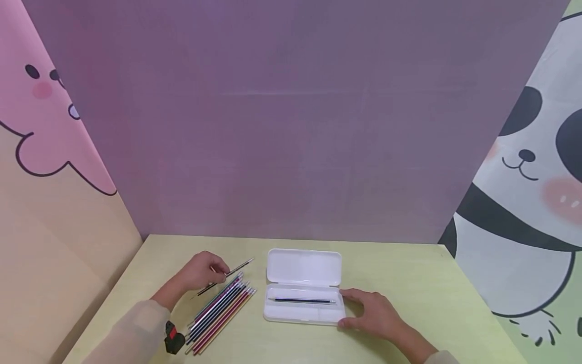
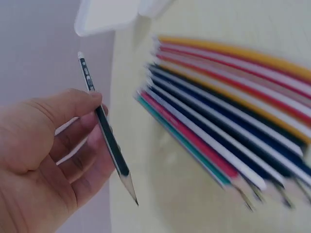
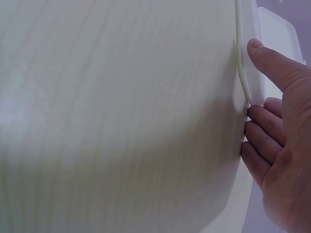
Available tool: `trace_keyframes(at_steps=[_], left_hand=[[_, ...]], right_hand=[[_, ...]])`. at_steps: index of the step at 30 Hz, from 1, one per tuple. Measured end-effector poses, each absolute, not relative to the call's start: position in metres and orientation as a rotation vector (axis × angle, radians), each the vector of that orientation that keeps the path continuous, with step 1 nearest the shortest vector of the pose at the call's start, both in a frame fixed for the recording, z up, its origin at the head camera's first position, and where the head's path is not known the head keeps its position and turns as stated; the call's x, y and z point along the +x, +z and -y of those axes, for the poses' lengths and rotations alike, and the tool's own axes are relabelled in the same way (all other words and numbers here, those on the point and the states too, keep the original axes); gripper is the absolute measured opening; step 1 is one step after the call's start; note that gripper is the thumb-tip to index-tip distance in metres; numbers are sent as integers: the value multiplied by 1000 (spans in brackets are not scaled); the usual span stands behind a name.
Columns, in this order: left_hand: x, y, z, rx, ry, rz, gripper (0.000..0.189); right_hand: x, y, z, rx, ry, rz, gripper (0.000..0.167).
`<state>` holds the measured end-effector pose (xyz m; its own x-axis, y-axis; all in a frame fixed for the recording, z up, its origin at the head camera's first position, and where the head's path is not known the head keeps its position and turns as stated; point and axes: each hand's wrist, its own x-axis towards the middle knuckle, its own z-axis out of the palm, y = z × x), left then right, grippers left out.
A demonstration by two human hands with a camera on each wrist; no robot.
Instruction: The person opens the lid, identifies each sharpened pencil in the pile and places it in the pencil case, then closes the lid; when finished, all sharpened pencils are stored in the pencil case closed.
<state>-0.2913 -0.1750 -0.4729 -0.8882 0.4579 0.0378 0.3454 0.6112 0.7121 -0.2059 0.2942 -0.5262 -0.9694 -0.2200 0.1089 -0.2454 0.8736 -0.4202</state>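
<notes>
My left hand (image 1: 203, 273) pinches a dark pencil (image 2: 111, 138) between thumb and fingers. Its sharpened tip points down toward me and its white eraser end points away. Just right of that hand lies a slanted bundle of striped pencils (image 1: 221, 312), sharpened ends toward me. In the middle of the table a white pencil case (image 1: 309, 318) lies with its lid (image 1: 304, 266) folded back. One dark blue pencil (image 1: 302, 301) lies inside it, tip to the left. My right hand (image 1: 375, 313) holds the case's right end, thumb at the front corner and fingers along the side.
A black and red object (image 1: 174, 338) shows beside my left sleeve, near the bundle's lower end. The pale wooden table (image 1: 423, 283) meets a purple panel (image 1: 291, 151) at the back. Printed cartoon walls stand at left and right.
</notes>
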Motion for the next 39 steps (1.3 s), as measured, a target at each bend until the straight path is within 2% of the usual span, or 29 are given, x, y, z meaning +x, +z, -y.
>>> trace_keyframes(at_steps=[11, 26, 39], left_hand=[[-300, -457, 107, 715, 1179, -2572, 18], [-310, -473, 3, 830, 1155, -2477, 16], [-297, -497, -23, 820, 1038, -2513, 14]], right_hand=[[-204, -525, -295, 390, 680, 2974, 77], [-204, -524, -296, 424, 655, 2966, 76], [-205, -524, -296, 425, 660, 2979, 75]])
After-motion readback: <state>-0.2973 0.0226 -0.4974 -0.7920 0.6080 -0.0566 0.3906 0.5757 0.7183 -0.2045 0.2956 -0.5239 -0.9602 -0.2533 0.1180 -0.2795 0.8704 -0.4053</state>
